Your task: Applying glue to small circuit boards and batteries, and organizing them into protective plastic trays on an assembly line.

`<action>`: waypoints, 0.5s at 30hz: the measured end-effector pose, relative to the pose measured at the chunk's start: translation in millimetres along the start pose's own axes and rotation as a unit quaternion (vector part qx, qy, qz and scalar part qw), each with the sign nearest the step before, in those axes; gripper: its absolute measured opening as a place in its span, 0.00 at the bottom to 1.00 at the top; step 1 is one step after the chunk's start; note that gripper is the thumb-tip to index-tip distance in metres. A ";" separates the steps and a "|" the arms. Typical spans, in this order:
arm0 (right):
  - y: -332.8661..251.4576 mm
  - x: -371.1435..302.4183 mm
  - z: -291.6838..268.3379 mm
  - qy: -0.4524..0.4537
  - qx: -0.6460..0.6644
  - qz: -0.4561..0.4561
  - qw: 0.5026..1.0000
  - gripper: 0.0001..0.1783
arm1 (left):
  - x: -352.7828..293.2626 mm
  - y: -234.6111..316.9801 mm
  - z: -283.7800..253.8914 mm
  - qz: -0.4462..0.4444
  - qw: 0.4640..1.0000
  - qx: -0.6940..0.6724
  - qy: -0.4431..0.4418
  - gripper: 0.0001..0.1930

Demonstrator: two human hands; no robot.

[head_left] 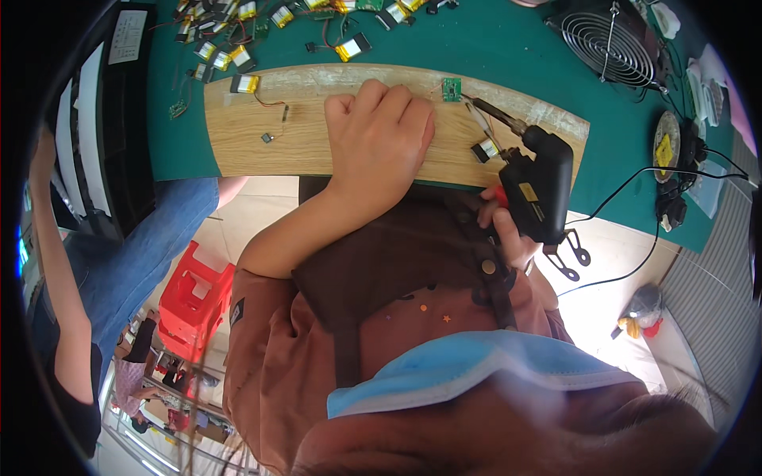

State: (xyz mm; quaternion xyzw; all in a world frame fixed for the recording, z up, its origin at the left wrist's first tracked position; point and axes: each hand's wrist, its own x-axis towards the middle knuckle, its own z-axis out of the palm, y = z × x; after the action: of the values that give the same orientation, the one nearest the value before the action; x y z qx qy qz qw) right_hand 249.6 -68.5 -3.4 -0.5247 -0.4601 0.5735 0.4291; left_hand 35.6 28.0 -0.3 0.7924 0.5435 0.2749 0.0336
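My right hand (pixel 508 230) grips a black pistol-shaped soldering gun (pixel 541 190) with a red trigger. Its tip reaches the right edge of a small green circuit board (pixel 452 89) on the wooden board (pixel 309 159). Just left of the circuit board, my left hand (pixel 381 135) rests with its fingers curled in; a thin wire shows between them and the circuit board, but whatever the fingers pinch is hidden. A small battery (pixel 484 151) with a black end lies under the gun's nozzle. Farther left are another battery (pixel 248 84) with wires and a tiny component (pixel 267 138).
Many wired batteries (pixel 238 55) lie heaped on the green mat (pixel 468 40) at the far left. A fan with a round wire guard (pixel 607 44) stands far right, near a round dish (pixel 666 147) with a yellow piece. A black cable (pixel 619 194) trails rightward. Another person's arm (pixel 59 262) is at left.
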 end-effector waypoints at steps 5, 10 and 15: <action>-5.3 14.0 4.4 0.035 0.148 -0.116 0.982 0.27 | -7.3 -0.5 -16.9 -0.011 1.000 -0.010 0.025 0.10; -14.3 36.8 -12.7 0.030 0.275 -0.107 0.955 0.24 | -24.4 -9.0 -30.8 0.022 0.994 -0.070 0.080 0.16; -18.5 51.8 -23.2 0.007 0.307 -0.097 0.947 0.22 | -47.8 -25.7 -32.7 0.061 0.986 -0.058 0.144 0.16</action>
State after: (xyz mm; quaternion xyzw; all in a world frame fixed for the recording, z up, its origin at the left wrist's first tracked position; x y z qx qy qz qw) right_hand 268.6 -12.4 3.4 -0.3239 -0.3072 0.6389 0.6265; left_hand -13.7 -11.6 -0.7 0.7729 0.4766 0.4185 -0.0161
